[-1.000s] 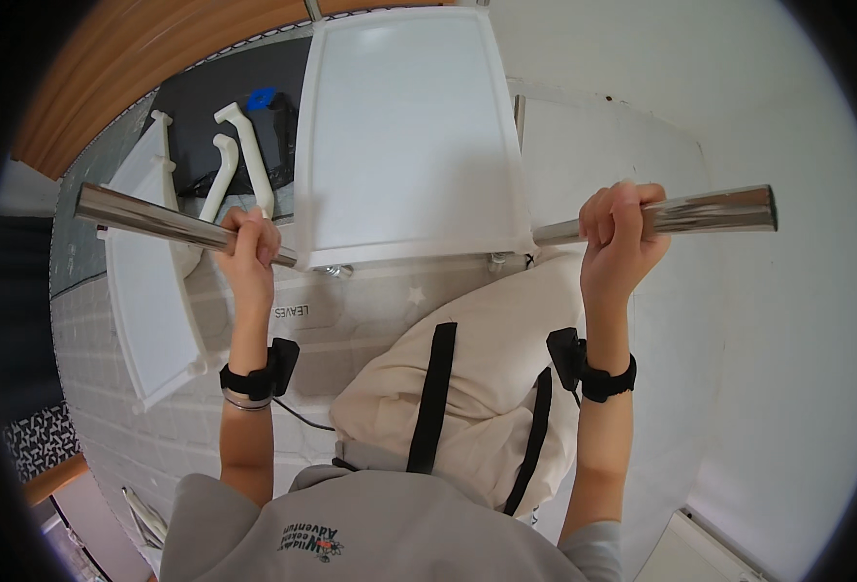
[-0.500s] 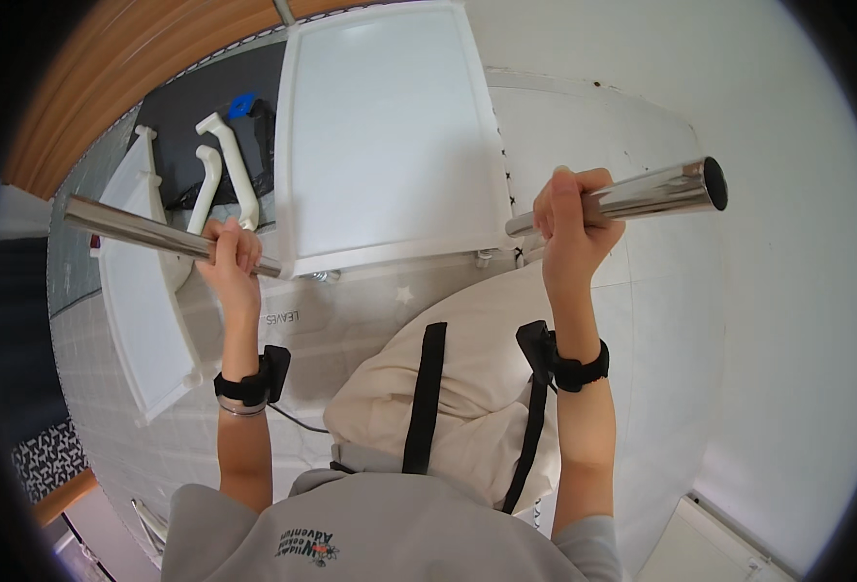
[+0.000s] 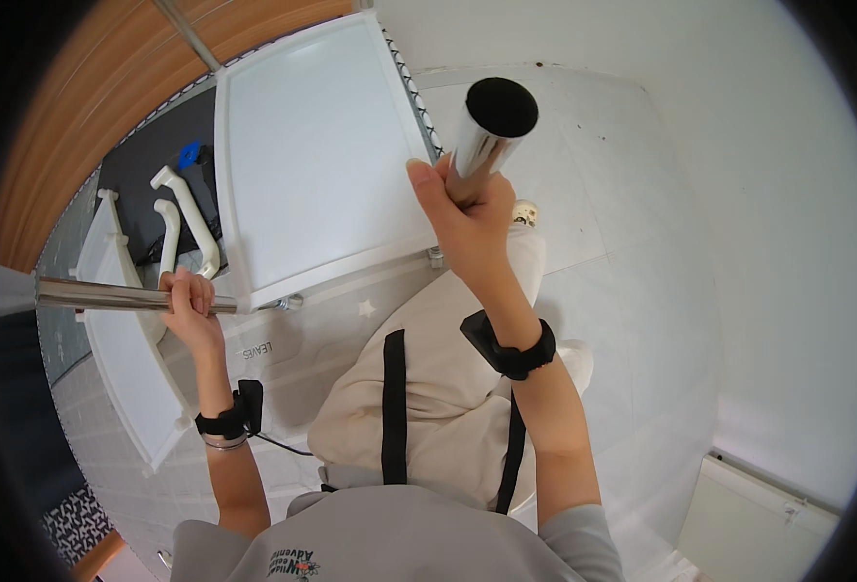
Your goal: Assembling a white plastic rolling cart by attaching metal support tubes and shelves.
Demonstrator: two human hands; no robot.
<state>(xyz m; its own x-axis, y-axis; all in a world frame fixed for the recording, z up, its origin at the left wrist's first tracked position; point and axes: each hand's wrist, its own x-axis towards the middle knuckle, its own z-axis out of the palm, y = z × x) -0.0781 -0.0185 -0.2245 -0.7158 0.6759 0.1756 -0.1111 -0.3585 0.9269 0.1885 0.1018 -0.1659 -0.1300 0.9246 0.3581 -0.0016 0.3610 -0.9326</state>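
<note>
Closed around a chrome metal tube (image 3: 99,295), my left hand (image 3: 193,308) grips it near its right end. The tube lies nearly level and points left, over a white panel. My right hand (image 3: 472,228) is wrapped round a second chrome tube (image 3: 483,145), tilted upward so its dark open end faces me. Its lower end is hidden by my fingers. Between and beyond my hands lies a white rimmed rectangular tray (image 3: 327,160). The left tube's inner end is beside the tray's near left corner.
Left of the tray are two curved white plastic pieces (image 3: 191,223) on a dark surface, with a blue item (image 3: 190,154). Another white panel (image 3: 123,339) lies at the far left. A wooden slatted surface (image 3: 89,107) runs behind; a white wall (image 3: 777,242) stands right.
My right hand has moved left, and its tube has turned from pointing right to tilting up. The left tube has swung closer to level. The view has shifted.
</note>
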